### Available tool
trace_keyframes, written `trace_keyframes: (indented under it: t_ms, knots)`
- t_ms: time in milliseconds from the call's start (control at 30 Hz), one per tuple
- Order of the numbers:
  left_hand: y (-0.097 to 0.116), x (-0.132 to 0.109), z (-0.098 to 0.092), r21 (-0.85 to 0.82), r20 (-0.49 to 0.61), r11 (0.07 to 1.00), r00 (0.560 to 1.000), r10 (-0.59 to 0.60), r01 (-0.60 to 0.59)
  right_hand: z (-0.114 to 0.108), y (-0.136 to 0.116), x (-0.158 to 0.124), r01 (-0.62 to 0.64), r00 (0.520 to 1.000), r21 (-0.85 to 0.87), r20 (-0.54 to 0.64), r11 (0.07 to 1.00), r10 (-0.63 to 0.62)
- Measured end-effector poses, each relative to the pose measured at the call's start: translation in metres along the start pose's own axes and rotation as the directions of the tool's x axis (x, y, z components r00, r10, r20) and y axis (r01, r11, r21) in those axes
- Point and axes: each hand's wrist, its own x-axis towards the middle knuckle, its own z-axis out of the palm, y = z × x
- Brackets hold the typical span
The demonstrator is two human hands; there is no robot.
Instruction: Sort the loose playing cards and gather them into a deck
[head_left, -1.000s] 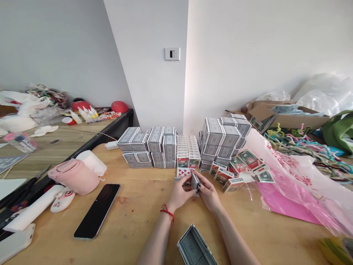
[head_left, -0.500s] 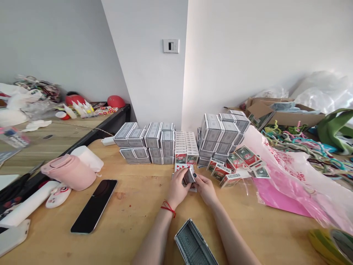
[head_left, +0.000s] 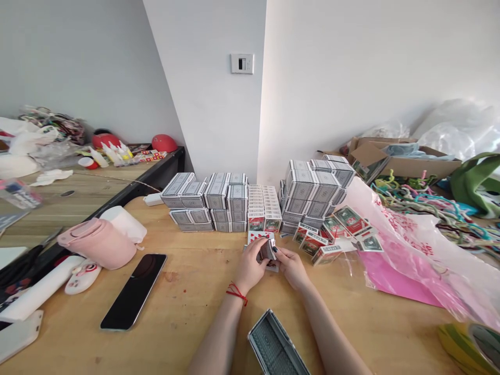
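Your left hand (head_left: 252, 263) is closing around a small bundle of cards (head_left: 267, 251), gripping it above the worktop (head_left: 195, 312), fingers over the top and thumb below. Your right hand (head_left: 291, 265) is meeting the bundle's right edge with its fingertips; you are covering too much for anyone to tell whether they are pinching it or only pressing. A red cord bracelet (head_left: 236, 291) is circling your left wrist.

Cards with red hearts (head_left: 255, 237) are lying just beyond the bundle, partly hidden by your left hand. Behind them, two rows of card packs (head_left: 264, 205) are standing between grey patterned blocks (head_left: 209, 200) on the left and a taller stack of similar blocks (head_left: 314, 190) on the right. Loose packs (head_left: 324, 242) are lying beyond your right hand, near a pink plastic bag (head_left: 406, 271).

Nearer you, an open grey patterned box (head_left: 273, 341) is resting between your forearms. Well to the left, a black-screened phone (head_left: 133, 291) is lying flat near a pink cup (head_left: 105, 245), which is tipping onto its side.
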Motion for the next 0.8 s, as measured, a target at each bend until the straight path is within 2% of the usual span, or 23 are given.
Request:
trace_keyframes:
  t_ms: [133, 233, 400, 633, 800]
  knots:
    - [-0.002, 0.0, -0.001, 0.004, 0.027, 1.0, 0.999, 0.031, -0.031, -0.002, 0.003, 0.001, 0.027, 1.0, -0.078, -0.012, 0.997, -0.028]
    - [-0.003, 0.0, -0.002, 0.009, 0.041, 0.999, 0.998, 0.048, -0.048, -0.006, 0.008, 0.003, 0.055, 0.997, -0.219, -0.047, 0.974, -0.067]
    - [-0.001, 0.0, -0.004, 0.008, 0.043, 0.997, 0.996, 0.08, -0.081, -0.012, 0.012, 0.004, 0.081, 0.99, -0.429, -0.071, 0.9, -0.123]
    - [-0.002, 0.0, -0.002, 0.041, 0.041, 0.996, 0.996, 0.082, -0.083, -0.01, 0.011, 0.003, 0.109, 0.977, -0.56, -0.09, 0.822, -0.192]
    - [-0.002, 0.0, -0.001, 0.069, 0.053, 0.993, 0.994, 0.093, -0.097, -0.011, 0.013, 0.002, 0.094, 0.949, -0.692, -0.154, 0.715, -0.274]
